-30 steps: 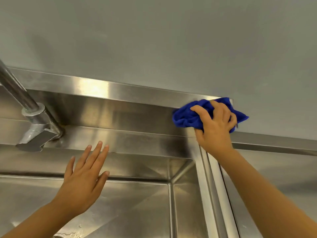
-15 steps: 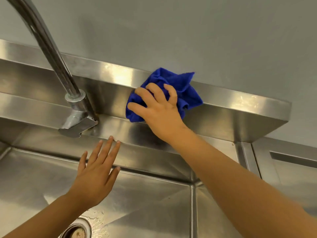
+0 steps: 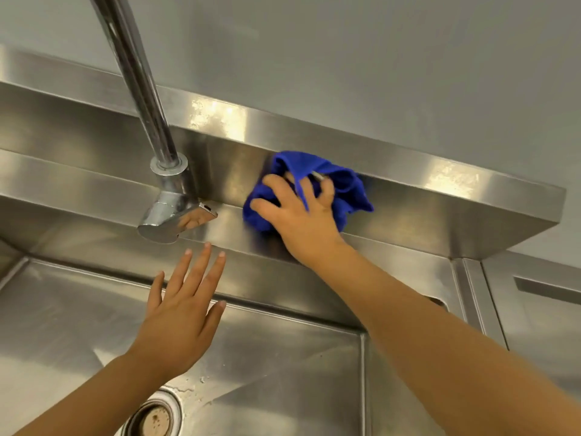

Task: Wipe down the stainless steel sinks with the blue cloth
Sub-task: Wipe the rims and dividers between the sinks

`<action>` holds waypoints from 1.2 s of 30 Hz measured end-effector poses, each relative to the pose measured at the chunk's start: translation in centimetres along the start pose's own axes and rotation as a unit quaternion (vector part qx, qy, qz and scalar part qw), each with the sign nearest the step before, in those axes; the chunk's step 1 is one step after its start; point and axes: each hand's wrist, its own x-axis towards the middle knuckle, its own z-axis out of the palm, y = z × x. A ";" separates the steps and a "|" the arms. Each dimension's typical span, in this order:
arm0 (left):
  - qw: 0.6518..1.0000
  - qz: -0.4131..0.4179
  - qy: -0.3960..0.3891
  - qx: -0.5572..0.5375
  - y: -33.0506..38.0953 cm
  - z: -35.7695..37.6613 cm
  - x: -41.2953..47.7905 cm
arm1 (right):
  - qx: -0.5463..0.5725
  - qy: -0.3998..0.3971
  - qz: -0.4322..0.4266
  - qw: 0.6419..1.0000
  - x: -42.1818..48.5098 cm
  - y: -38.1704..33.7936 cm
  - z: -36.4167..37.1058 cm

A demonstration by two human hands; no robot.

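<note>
The crumpled blue cloth [image 3: 349, 190] lies against the upright steel backsplash [image 3: 440, 212] behind the sink, just right of the tap's base. My right hand [image 3: 301, 221] holds it there, fingers spread and dug into its folds, with one fold running between them. My left hand [image 3: 182, 319] is held flat with straight fingers over the back of the left sink basin [image 3: 283, 372]. Its fingertips are near the back ledge, and it holds nothing.
A chrome tap [image 3: 141, 89] rises from its base [image 3: 171, 209] on the ledge, left of the cloth. The drain [image 3: 155, 420] sits at the bottom of the basin with water drops around it. A second basin [image 3: 540, 325] starts at the right. A grey wall stands behind.
My right hand has carried the cloth left along the backsplash from the corner towards the tap, then down from the top rim onto its face. The left hand stays spread over the basin.
</note>
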 end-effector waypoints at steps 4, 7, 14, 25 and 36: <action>1.000 0.004 0.000 -0.011 0.4 -0.4 0.8 | -0.017 -0.035 -0.021 0.999 0.0 -0.6 1.0; 1.000 0.013 -0.005 -0.010 1.1 -0.3 1.1 | -0.007 -0.044 0.052 0.998 -6.7 3.2 0.6; 0.999 0.037 0.003 0.003 3.2 -0.2 1.2 | -0.001 -0.127 0.128 0.984 -11.4 8.0 -1.6; 0.998 0.066 -0.015 0.011 5.8 0.6 2.7 | 0.009 -0.146 0.272 0.951 -21.2 16.9 -5.2; 0.995 0.050 -0.056 0.065 7.4 0.3 -2.9 | 0.141 -0.208 0.314 0.915 -22.1 6.9 -9.2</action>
